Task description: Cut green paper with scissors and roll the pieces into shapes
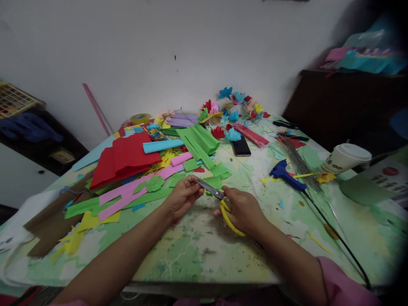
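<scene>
My right hand (244, 209) grips a pair of scissors (211, 188) by its yellow handles, over the front middle of the table. The metal blades point up and left toward my left hand (184, 196). The fingers of that hand are curled and pinched together at the blade tips. Whatever lies between them is too small to make out. Just beyond the blades lie green paper pieces (219, 170). A pink paper strip (123, 193) and a cut green paper piece (154, 183) rest to the left of my left hand.
Red crepe paper (126, 157) and a green crepe sheet (200, 140) lie behind. Paper flowers (234, 114) are heaped at the back, near a phone (241, 146). On the right are a blue glue gun (288, 175) with a black cord, thin wires (298, 159) and a paper cup (346, 158).
</scene>
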`<move>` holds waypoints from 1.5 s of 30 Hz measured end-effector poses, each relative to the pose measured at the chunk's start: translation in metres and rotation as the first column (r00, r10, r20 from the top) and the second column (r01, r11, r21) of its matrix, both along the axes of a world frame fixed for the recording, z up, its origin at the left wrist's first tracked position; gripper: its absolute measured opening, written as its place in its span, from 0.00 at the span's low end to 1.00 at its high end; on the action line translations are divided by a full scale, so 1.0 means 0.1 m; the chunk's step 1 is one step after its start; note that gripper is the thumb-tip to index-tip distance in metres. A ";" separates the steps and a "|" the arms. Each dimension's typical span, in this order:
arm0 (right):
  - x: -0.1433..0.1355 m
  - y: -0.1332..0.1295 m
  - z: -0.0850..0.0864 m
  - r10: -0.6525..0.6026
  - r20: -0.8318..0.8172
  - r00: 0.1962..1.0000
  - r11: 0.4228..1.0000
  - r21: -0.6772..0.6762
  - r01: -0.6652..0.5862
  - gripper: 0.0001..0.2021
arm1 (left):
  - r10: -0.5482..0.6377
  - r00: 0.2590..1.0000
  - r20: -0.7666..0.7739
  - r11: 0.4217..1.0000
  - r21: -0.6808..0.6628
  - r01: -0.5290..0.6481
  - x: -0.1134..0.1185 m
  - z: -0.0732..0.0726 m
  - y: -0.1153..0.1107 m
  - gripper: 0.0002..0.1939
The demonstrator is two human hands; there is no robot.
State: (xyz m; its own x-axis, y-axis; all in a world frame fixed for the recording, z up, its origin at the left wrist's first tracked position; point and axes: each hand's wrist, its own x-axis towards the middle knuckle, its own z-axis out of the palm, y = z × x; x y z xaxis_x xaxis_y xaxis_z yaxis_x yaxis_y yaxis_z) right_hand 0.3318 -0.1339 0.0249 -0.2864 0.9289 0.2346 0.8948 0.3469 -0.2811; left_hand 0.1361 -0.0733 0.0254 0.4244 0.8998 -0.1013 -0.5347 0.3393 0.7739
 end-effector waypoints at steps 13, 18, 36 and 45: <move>0.00 -0.01 0.02 -0.012 0.012 1.000 1.000 -0.018 0.012 0.23 | -0.001 1.000 -0.023 1.000 0.008 0.001 -0.01 -0.01 0.00 0.15; -0.01 -0.02 0.01 -0.030 0.017 0.999 0.999 -0.025 0.030 0.18 | 0.001 0.999 -0.042 1.000 0.006 0.000 0.00 -0.01 -0.01 0.13; 0.45 0.24 0.23 -0.353 0.047 0.935 0.916 0.224 0.334 0.13 | 0.013 0.983 -0.185 1.000 -0.024 -0.018 0.05 -0.04 -0.06 0.15; -0.21 0.28 0.16 0.298 0.064 0.952 0.920 0.246 -0.305 0.09 | -0.007 0.956 -0.295 0.989 0.137 0.050 0.07 -0.07 -0.09 0.18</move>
State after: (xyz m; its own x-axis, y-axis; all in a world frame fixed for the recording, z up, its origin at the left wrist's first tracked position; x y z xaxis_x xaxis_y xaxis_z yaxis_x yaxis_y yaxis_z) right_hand 0.3112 -0.1058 0.0409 -0.5524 0.7099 0.4369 0.7424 0.6574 -0.1294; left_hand 0.1435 -0.0827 0.0180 0.4212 0.9017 -0.0975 -0.2691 0.2269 0.9360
